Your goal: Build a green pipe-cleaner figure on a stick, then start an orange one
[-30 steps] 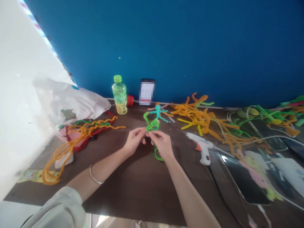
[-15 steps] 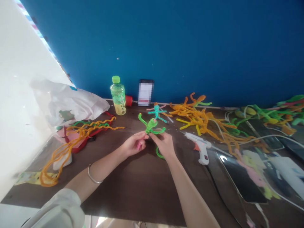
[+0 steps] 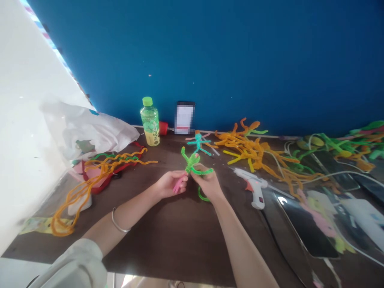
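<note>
Above the middle of the dark table, a green pipe-cleaner figure (image 3: 192, 161) with curled arms is held up between both hands. My left hand (image 3: 171, 184) is closed on its pink pipe-cleaner end (image 3: 179, 183), which points down to the left. The fingers of my right hand (image 3: 207, 182) pinch the figure near its body, partly hiding it. Below that hand, a green pipe-cleaner loop (image 3: 203, 195) hangs or lies; which one I cannot tell. Just behind is a small turquoise pipe-cleaner figure (image 3: 198, 141).
A white glue gun (image 3: 253, 184) with a black cord lies right of my hands, beside a dark tablet (image 3: 309, 228). Orange pipe-cleaner pieces (image 3: 255, 150) heap up behind it. At left are loose orange pipe cleaners (image 3: 99, 172) and a plastic bag (image 3: 99, 128). A drink bottle (image 3: 150, 124) stands behind.
The green figure has tilted and shifted slightly right, and its pink end shows more below my left fingers. My right hand has turned a little around the body.
</note>
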A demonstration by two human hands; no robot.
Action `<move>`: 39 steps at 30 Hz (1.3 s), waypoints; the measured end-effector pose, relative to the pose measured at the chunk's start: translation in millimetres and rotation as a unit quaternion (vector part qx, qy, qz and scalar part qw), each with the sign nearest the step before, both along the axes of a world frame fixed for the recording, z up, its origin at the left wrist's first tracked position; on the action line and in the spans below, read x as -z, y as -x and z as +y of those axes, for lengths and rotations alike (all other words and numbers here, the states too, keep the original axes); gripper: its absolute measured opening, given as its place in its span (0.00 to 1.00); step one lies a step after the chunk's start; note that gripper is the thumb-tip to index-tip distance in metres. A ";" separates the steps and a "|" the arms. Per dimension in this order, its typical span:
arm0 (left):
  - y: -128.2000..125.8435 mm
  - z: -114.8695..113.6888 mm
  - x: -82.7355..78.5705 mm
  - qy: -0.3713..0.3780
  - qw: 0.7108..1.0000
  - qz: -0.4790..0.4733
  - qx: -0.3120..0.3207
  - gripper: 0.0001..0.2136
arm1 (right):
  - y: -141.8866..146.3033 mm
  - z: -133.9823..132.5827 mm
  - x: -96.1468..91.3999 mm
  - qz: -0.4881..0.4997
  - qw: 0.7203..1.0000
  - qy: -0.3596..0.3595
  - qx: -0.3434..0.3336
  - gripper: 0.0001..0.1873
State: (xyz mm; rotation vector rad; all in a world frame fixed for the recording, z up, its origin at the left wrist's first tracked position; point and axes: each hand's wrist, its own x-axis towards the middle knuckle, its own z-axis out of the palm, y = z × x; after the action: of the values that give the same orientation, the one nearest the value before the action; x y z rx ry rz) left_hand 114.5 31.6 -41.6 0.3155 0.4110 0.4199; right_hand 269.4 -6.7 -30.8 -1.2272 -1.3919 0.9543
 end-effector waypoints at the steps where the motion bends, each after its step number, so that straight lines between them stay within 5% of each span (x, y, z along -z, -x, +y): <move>1: 1.0 0.0 -0.3 0.007 1.000 -0.015 0.022 0.04 | 0.1 -0.8 0.3 0.015 1.000 0.012 -0.007 0.09; 6: 2.2 0.0 -1.1 0.010 0.995 -0.028 0.090 0.05 | 3.3 -5.8 5.3 0.102 0.987 0.126 -0.021 0.17; 10: -6.0 -3.9 0.2 -0.138 0.989 0.049 -0.014 0.06 | 6.5 -3.4 8.3 0.137 0.979 0.145 0.031 0.19; 12: -10.2 -8.2 0.1 -0.247 0.957 0.110 -0.106 0.06 | 8.1 -1.1 8.7 0.149 0.976 0.145 0.066 0.20; 16: -10.3 -15.8 -0.7 -0.403 0.840 0.238 -0.274 0.18 | 12.1 0.4 9.5 0.144 0.973 0.137 0.117 0.19; 18: -7.2 -16.1 1.1 -0.442 0.807 0.283 -0.271 0.15 | 14.7 -0.3 10.3 0.135 0.973 0.139 0.125 0.20; 27: -4.0 -7.5 13.7 -0.511 0.748 0.331 -0.264 0.10 | 21.0 -1.2 10.8 0.120 0.973 0.146 0.133 0.18; 30: -5.5 -6.7 12.9 -0.500 0.759 0.317 -0.270 0.09 | 20.1 -1.4 7.9 0.121 0.976 0.137 0.114 0.17; 39: -10.9 -0.9 7.4 -0.357 0.856 0.248 -0.280 0.07 | 14.0 -0.6 7.6 0.094 0.990 0.071 0.080 0.16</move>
State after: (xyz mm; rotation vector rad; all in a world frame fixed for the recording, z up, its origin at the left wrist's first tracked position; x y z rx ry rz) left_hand 125.4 30.7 -49.0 1.0559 0.8566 1.0790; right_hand 255.4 -7.4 -38.3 -1.2979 -1.0760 1.0408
